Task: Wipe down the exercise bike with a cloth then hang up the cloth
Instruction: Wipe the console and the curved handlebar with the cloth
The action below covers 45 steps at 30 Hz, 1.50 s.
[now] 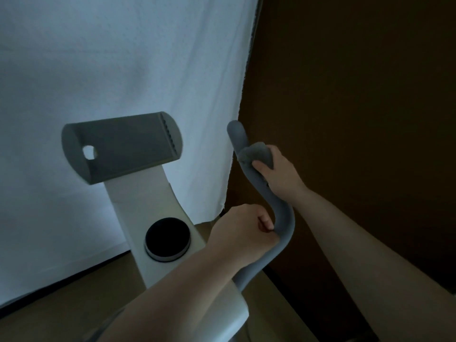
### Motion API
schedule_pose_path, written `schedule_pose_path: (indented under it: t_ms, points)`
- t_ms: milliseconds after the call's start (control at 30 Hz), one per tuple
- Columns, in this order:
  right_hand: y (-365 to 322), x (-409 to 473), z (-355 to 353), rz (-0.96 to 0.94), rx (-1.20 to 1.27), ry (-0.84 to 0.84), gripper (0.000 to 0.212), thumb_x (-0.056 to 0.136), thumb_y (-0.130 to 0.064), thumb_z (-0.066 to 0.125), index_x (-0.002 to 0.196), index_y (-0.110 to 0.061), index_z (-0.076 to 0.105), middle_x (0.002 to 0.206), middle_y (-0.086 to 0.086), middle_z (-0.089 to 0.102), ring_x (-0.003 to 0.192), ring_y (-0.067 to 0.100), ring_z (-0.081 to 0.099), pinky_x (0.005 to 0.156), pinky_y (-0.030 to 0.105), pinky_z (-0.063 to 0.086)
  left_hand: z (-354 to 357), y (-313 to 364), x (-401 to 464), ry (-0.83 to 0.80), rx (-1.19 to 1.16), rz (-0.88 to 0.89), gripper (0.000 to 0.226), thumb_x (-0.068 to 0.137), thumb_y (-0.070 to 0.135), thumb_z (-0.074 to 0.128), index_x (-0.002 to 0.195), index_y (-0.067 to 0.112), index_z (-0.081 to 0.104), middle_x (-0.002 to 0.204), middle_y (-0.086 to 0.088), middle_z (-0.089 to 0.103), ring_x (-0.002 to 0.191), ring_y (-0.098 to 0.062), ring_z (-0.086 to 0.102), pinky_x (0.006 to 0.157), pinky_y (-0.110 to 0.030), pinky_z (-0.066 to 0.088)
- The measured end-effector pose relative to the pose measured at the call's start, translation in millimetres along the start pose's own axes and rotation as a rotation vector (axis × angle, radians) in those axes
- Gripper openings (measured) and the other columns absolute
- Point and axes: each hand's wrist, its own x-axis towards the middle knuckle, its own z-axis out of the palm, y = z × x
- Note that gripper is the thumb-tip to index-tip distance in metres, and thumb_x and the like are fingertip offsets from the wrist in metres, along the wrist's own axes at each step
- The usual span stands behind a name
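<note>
On the grey handlebar [283,218], my right hand [278,171] grips the cloth [256,154] (bunched, grey) around it; lower down, my left hand [243,232] grips the bar.

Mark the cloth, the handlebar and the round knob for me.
cloth [256,154], head view: bunched grey fold above the thumb.
handlebar [286,218], head view: lower bend of the grey grip.
round knob [167,239], head view: dark top face.
</note>
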Motion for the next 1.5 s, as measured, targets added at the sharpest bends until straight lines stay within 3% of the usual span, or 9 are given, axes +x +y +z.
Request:
schedule_pose_path:
  t_ms: [233,367,500,667,800,967,1067,1267,1500]
  points:
    - [-36.8,25.2,10.5,-0.017,0.229,0.027,0.054,0.093,-0.037,0.060,0.138,-0.018,0.038,0.121,-0.005,0.054,0.112,0.011,0.053,0.093,0.026,0.045,0.1,-1.0,1.7,-0.020,-0.039,-0.022,0.002,0.078,0.030,0.064,0.080,0.031,0.064,0.075,0.013,0.067,0.073,0.000,0.062,0.075,-0.029,0.056]
    - [-21.8,9.5,19.1,0.004,0.115,0.125,0.053,0.092,-0.045,0.057,0.136,-0.021,0.038,0.114,-0.006,0.054,0.103,0.011,0.056,0.083,0.025,0.047,0.7,-1.8,2.4,-0.016,-0.025,-0.021,0.005,0.080,0.027,0.064,0.083,0.025,0.066,0.076,0.005,0.068,0.072,-0.008,0.063,0.072,-0.029,0.055]
    - [-16.0,3.3,-2.7,0.062,0.002,-0.005,0.044,0.092,-0.039,0.061,0.128,-0.022,0.044,0.098,-0.010,0.055,0.088,0.006,0.058,0.064,0.017,0.045,-0.7,-0.8,0.5,-0.018,-0.030,-0.014,0.006,0.080,0.028,0.063,0.084,0.026,0.066,0.077,0.007,0.068,0.073,-0.006,0.063,0.072,-0.029,0.056]
    - [-46.1,21.4,-0.9,0.003,0.130,0.012,0.052,0.090,-0.039,0.063,0.133,-0.017,0.043,0.111,-0.006,0.056,0.104,0.013,0.056,0.085,0.031,0.050,-3.0,2.5,0.5,-0.025,-0.039,-0.030,0.004,0.079,0.029,0.064,0.083,0.030,0.066,0.077,0.014,0.066,0.074,0.001,0.060,0.074,-0.025,0.054]
    - [-40.2,17.9,19.7,0.011,-0.002,0.170,0.048,0.090,-0.047,0.060,0.124,-0.016,0.044,0.117,0.005,0.060,0.104,0.022,0.060,0.090,0.042,0.053,-3.1,3.7,-0.2,-0.023,-0.028,-0.026,0.006,0.081,0.028,0.065,0.086,0.027,0.067,0.079,0.009,0.068,0.075,-0.001,0.061,0.075,-0.025,0.054]
    - [-26.8,4.5,-23.2,0.152,-0.279,-0.156,0.038,0.089,-0.042,0.063,0.117,-0.017,0.053,0.105,0.002,0.060,0.086,0.016,0.059,0.063,0.028,0.050,-2.9,2.5,0.3,-0.028,-0.032,-0.025,0.006,0.080,0.030,0.065,0.086,0.030,0.066,0.077,0.012,0.067,0.074,-0.001,0.062,0.076,-0.030,0.056]
    - [-29.1,5.5,-34.7,0.215,-0.270,-0.257,0.041,0.090,-0.044,0.062,0.118,-0.015,0.057,0.107,0.005,0.063,0.089,0.017,0.059,0.064,0.026,0.044,-2.7,2.2,0.7,-0.033,-0.031,-0.017,0.005,0.079,0.031,0.066,0.084,0.030,0.066,0.076,0.013,0.067,0.074,0.000,0.062,0.076,-0.031,0.056]
    - [-17.1,-29.6,3.1,0.150,-0.236,0.073,0.041,0.094,-0.041,0.054,0.131,-0.025,0.047,0.119,0.002,0.059,0.101,0.019,0.056,0.077,0.031,0.042,-0.4,-3.4,3.9,-0.020,0.024,0.012,0.009,0.082,0.033,0.066,0.088,0.026,0.067,0.080,0.009,0.068,0.074,-0.003,0.062,0.074,-0.024,0.052]
    - [-4.4,-105.4,10.1,0.137,-0.324,0.257,0.043,0.095,-0.035,0.054,0.137,-0.028,0.045,0.131,-0.006,0.057,0.116,0.017,0.056,0.087,0.028,0.046,1.0,-6.7,4.2,-0.001,0.038,0.096,0.011,0.083,0.034,0.068,0.086,0.024,0.067,0.080,0.009,0.069,0.070,0.000,0.061,0.070,-0.021,0.051]
